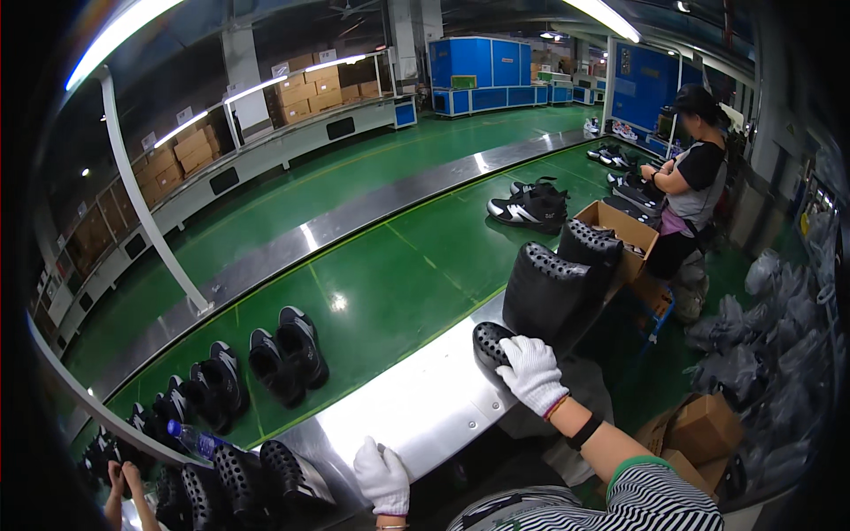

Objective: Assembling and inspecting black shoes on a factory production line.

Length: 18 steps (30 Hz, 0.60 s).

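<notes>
My right hand (534,372), in a white knit glove, is closed on a black insole-shaped piece (490,343) dotted with holes. That piece is at the far edge of the steel ledge (416,394). Just beyond it stand two tall stacks of similar black pieces (549,296), their dotted ends uppermost. My left hand (382,476), also gloved, rests at the near side of the ledge with its fingers loosely bent and nothing visible in it. To its left are a grey and black shoe (297,473) and several black dotted pieces (237,478).
Pairs of black and white shoes (288,354) stand on the green belt (390,274). A bottle (195,438) lies at the left, near another person's hands (124,478). An open carton (620,226) is beyond the stacks, with a co-worker (695,168) behind. Plastic bags (753,327) hang at right.
</notes>
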Tool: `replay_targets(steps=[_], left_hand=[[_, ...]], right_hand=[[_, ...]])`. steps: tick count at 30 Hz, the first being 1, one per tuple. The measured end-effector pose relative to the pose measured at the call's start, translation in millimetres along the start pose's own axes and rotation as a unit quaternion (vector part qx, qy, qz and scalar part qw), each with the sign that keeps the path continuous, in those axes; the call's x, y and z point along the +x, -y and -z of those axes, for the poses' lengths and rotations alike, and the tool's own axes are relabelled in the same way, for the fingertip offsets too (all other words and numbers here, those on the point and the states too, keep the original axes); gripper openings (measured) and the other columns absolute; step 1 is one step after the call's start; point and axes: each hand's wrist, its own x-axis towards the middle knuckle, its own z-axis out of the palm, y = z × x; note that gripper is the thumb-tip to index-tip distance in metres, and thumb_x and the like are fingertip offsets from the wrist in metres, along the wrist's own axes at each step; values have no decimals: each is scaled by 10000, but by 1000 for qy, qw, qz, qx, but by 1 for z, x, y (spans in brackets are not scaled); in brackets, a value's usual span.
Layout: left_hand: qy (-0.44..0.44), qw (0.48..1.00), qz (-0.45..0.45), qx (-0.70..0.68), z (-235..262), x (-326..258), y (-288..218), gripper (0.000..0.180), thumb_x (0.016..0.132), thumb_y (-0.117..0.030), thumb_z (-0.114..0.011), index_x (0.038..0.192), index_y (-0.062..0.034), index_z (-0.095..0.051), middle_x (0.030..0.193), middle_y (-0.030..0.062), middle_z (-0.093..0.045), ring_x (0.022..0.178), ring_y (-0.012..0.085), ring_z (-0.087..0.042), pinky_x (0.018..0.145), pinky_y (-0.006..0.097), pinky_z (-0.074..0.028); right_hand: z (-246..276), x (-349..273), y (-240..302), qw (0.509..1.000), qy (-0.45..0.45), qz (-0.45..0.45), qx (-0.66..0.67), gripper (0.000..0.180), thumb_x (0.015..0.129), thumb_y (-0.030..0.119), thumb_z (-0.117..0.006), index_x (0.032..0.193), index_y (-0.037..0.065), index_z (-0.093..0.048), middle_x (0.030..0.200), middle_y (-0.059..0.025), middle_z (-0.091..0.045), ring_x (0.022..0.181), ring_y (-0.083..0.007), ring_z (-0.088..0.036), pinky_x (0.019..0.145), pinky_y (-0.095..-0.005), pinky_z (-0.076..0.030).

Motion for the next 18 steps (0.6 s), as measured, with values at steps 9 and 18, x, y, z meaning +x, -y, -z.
replay_targets(steps=[9, 18], left_hand=[[17, 1000, -6, 23, -3, -1, 1, 217, 829, -102, -623, 998, 30, -587, 843, 176, -591, 809, 386, -585, 741, 488, -465], [11, 999, -7, 37, -5, 1, -2, 289, 835, -108, -634, 1081, 40, -603, 881, 186, -607, 839, 389, -589, 762, 483, -465]], right_hand=[[-26, -41, -26, 978, -64, -112, 163, 792, 670, 459, -859, 1296, 87, -547, 1238, -147, -604, 1139, -367, -573, 1024, -477, -436], [-36, -42, -36, 969, -15, -166, 180, 952, 625, 449, -878, 1390, 69, -457, 1336, -183, -575, 1209, -383, -556, 1073, -477, -408]])
